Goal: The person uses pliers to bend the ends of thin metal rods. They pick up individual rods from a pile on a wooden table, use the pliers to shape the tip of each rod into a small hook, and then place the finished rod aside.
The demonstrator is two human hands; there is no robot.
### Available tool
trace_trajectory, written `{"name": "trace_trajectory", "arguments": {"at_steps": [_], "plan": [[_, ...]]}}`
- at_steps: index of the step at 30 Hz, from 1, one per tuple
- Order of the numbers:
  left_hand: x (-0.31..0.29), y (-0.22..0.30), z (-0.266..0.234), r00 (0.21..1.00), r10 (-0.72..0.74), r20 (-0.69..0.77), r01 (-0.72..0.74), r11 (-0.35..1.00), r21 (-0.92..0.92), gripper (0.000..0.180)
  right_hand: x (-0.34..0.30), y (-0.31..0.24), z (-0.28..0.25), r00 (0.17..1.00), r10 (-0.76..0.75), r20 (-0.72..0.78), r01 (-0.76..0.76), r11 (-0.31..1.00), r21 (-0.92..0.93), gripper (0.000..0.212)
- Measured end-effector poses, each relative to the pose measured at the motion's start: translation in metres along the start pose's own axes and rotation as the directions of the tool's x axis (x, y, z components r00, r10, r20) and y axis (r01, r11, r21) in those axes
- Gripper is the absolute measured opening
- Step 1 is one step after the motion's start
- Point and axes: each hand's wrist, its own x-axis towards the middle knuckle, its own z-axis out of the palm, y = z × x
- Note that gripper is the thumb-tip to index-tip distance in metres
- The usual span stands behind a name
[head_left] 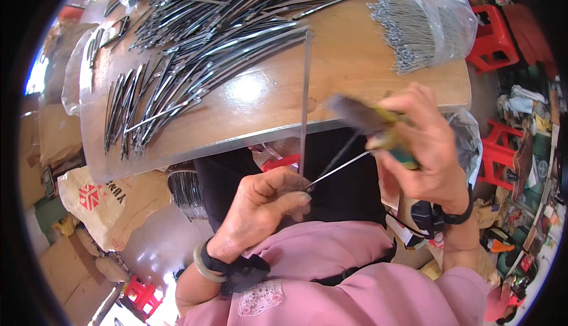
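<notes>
My left hand [260, 207] is closed, thumb and fingers pinching the lower end of a long narrow grey strip [306, 101] that stands up past the table's front edge. From the same fingers a thin silvery wire [342, 168] slants up toward my right hand [423, 142]. That hand is wrapped round a hand tool [358, 115] with a yellow-green handle and a wide dark head; motion blurs the head, so its exact kind is unclear. The wire's far end meets the right fingertips, and I cannot tell whether they grip it. A dark thin strip [343, 153] hangs beside the wire.
On the wooden table [349, 48] lies a big pile of glossy black strips [219, 42]. A bundle of grey wires [414, 33] in clear plastic rests at the right. Red stools [494, 39] stand beyond it; a paper sack [112, 205] is on the left below the table.
</notes>
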Motion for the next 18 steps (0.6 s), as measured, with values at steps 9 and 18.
{"name": "trace_trajectory", "arguments": {"at_steps": [9,18], "plan": [[-0.005,0.004,-0.012,0.997,-0.061,0.053,0.056,0.994,0.092,0.01,0.008,-0.005,0.033,0.997,-0.043,0.068,0.042,0.999,0.024,0.031],[0.01,0.039,-0.026,0.983,0.068,0.168,-0.09,0.987,0.132,0.03,0.01,-0.019,0.03,0.994,-0.104,0.015,0.104,0.994,-0.025,0.026]]}}
